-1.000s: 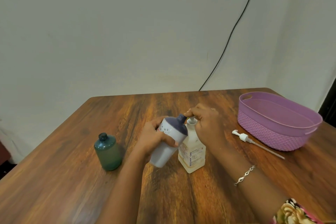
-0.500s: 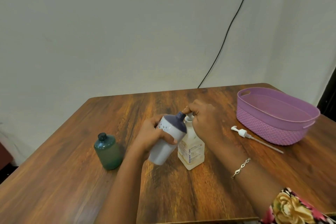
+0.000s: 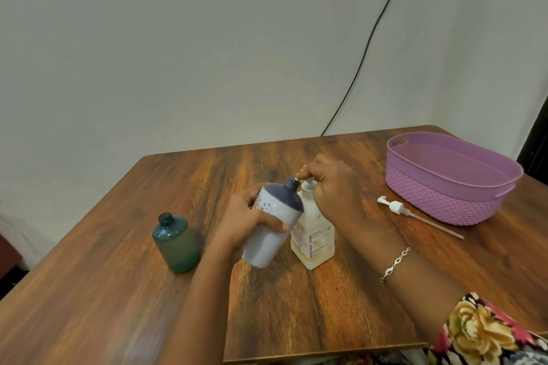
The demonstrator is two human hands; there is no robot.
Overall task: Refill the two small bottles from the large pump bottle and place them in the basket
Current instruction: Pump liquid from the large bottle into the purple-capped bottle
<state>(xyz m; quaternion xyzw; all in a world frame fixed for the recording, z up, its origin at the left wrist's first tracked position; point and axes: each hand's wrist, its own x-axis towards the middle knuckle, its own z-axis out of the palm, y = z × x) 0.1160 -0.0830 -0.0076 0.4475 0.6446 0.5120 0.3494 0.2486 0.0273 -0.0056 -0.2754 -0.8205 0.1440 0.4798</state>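
Little has shifted since the earlier frames: both hands stay at the bottle necks, and the view has tilted slightly, so the table sits lower in frame.

Left hand: wrapped around the white bottle, which has a dark blue domed top and is held off the table, tilted with its neck toward the large bottle.

Right hand: fingers pinched at the white bottle's mouth, directly above the large bottle's open neck; what they pinch is too small to tell.

Large bottle: clear, pale liquid inside, labelled, upright on the table, just beside the white bottle; its base partly hidden behind it.

Pump head: white, with long dip tube, lying flat on the table between the large bottle and the basket.

Green bottle: small, translucent, dark cap or neck, upright, well to the left of the hands, untouched.

Basket: purple, oval, at the table's far right corner, nothing visible inside.

Bracelet: silver chain on the right wrist. Floral sleeve at lower right. Black cable runs down the wall behind the table.
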